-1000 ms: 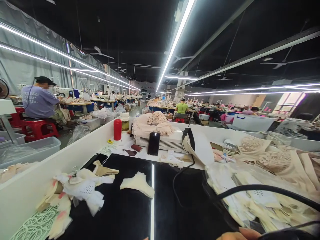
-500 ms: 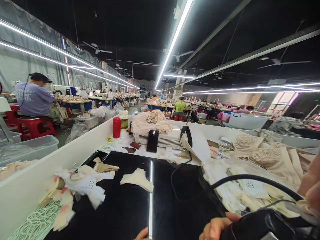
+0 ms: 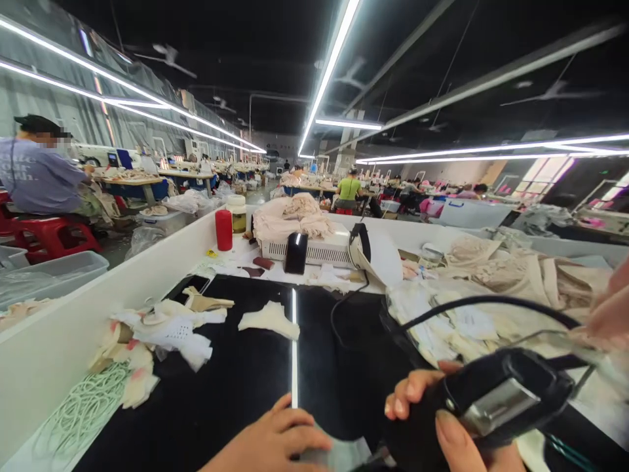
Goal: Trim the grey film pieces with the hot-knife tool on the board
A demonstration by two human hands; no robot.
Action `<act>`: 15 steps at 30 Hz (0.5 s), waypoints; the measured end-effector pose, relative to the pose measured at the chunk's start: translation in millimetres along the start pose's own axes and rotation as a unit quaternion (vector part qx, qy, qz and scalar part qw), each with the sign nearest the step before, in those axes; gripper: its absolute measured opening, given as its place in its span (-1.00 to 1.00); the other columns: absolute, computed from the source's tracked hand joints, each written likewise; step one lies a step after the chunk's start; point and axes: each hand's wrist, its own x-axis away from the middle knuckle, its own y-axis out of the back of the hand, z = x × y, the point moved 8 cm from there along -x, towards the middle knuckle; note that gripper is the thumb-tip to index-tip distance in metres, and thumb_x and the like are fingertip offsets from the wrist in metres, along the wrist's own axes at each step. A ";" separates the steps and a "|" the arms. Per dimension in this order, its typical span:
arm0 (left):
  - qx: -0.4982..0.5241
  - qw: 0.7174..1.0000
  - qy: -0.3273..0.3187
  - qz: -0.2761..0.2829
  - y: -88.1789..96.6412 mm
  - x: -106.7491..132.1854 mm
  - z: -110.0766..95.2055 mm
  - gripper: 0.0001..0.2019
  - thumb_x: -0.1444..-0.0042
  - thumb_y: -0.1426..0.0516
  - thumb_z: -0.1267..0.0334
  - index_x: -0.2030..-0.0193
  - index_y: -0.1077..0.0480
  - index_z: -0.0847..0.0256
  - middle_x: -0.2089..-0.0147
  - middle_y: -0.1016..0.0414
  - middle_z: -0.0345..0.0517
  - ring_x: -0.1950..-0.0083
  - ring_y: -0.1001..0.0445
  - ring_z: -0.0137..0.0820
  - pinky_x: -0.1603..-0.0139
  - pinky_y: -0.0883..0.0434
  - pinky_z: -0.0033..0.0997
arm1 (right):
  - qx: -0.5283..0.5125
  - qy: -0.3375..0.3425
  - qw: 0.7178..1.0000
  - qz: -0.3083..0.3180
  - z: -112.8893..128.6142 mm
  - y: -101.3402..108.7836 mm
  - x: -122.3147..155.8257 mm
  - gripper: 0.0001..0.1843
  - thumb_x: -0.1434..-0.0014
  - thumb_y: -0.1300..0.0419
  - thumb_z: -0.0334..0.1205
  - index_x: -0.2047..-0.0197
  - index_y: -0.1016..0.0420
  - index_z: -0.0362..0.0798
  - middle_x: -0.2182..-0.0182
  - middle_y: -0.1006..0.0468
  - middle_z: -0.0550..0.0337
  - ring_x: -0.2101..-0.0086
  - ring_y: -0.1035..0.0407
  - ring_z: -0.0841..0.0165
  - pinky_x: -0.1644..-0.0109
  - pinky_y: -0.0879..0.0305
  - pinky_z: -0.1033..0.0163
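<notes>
At the bottom edge my right hand (image 3: 427,419) is closed around the handle of a black iron (image 3: 501,393) with a metal plate; its black cord (image 3: 472,303) arcs up over the table. My left hand (image 3: 275,439) lies beside it, fingers stretched flat onto a pale grey fabric piece (image 3: 334,453) on the black work mat (image 3: 236,393). A blurred hand (image 3: 609,308) at the right edge touches a thin clear strip; I cannot tell whose hand it is.
Cream fabric cut pieces (image 3: 162,328) and one single piece (image 3: 269,320) lie on the mat. A white heater box (image 3: 314,250), red bottle (image 3: 224,229), phone (image 3: 295,252) and fabric heap (image 3: 496,275) stand behind. White walls (image 3: 98,295) surround the table. Seated workers (image 3: 39,177) fill the hall.
The view has tipped downwards. Both my hands have risen into view, the right one lifting the iron up and left, the left one settling on the grey fabric piece.
</notes>
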 end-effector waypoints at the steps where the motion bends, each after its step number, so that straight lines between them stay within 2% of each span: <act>1: -0.008 1.000 0.002 -0.008 10.9 1.0 -9.9 -0.68 -0.47 -0.14 0.16 -0.30 -0.47 -0.07 -0.35 -0.48 -0.20 -0.37 -0.42 -0.21 -0.59 -0.06 0.09 | 0.006 0.019 1.000 0.014 3.8 -1.1 -1.3 -0.57 -0.19 -0.45 -0.03 -0.02 -0.42 0.05 0.41 -0.46 0.22 0.48 -0.41 0.32 0.43 -0.49 0.17; 2: 0.010 1.000 0.009 0.019 16.0 1.1 -17.9 -0.56 -0.38 -0.25 0.03 -0.35 -0.44 -0.02 -0.40 -0.42 -0.13 -0.42 -0.36 -0.15 -0.59 -0.01 0.16 | 0.010 0.029 1.000 0.005 6.5 1.0 -2.5 -0.58 -0.19 -0.45 -0.05 -0.01 -0.43 0.02 0.41 -0.46 0.22 0.49 -0.41 0.34 0.43 -0.49 0.17; 3: 0.033 0.998 0.048 0.030 22.5 0.8 -19.4 -0.51 -0.30 -0.31 0.01 -0.33 -0.46 -0.01 -0.42 -0.39 -0.13 -0.43 -0.34 -0.13 -0.59 0.02 0.21 | 0.009 0.040 0.999 0.001 9.2 1.6 -3.4 -0.57 -0.17 -0.46 -0.08 -0.01 -0.43 0.01 0.41 -0.46 0.23 0.49 -0.41 0.35 0.42 -0.49 0.17; 6: 0.074 0.993 0.083 0.044 34.0 -1.4 -26.2 -0.53 -0.32 -0.30 0.05 -0.33 -0.47 -0.01 -0.42 -0.39 -0.17 -0.46 -0.30 -0.12 -0.59 0.05 0.29 | 0.006 0.050 0.999 0.001 12.9 -2.9 -4.6 -0.53 -0.15 -0.47 -0.10 -0.04 -0.41 0.01 0.40 -0.48 0.24 0.49 -0.41 0.36 0.42 -0.49 0.19; 10: 0.078 0.992 0.084 0.053 32.3 -1.1 -27.9 -0.56 -0.34 -0.28 0.06 -0.31 -0.49 0.00 -0.43 -0.38 -0.17 -0.47 -0.28 -0.09 -0.58 0.04 0.31 | 0.020 0.055 0.998 0.010 12.9 -9.3 -2.5 -0.54 -0.16 -0.46 -0.09 -0.03 -0.41 0.01 0.40 -0.49 0.26 0.50 -0.41 0.36 0.43 -0.49 0.19; 15: 0.071 0.993 0.084 0.053 30.0 0.0 -26.2 -0.56 -0.39 -0.23 -0.01 -0.34 -0.46 -0.03 -0.45 -0.35 -0.23 -0.49 -0.25 -0.13 -0.59 0.06 0.29 | 0.028 0.054 0.998 0.011 6.9 -4.2 -1.2 -0.53 -0.16 -0.47 -0.10 -0.05 -0.40 0.00 0.39 -0.50 0.25 0.49 -0.42 0.35 0.41 -0.51 0.17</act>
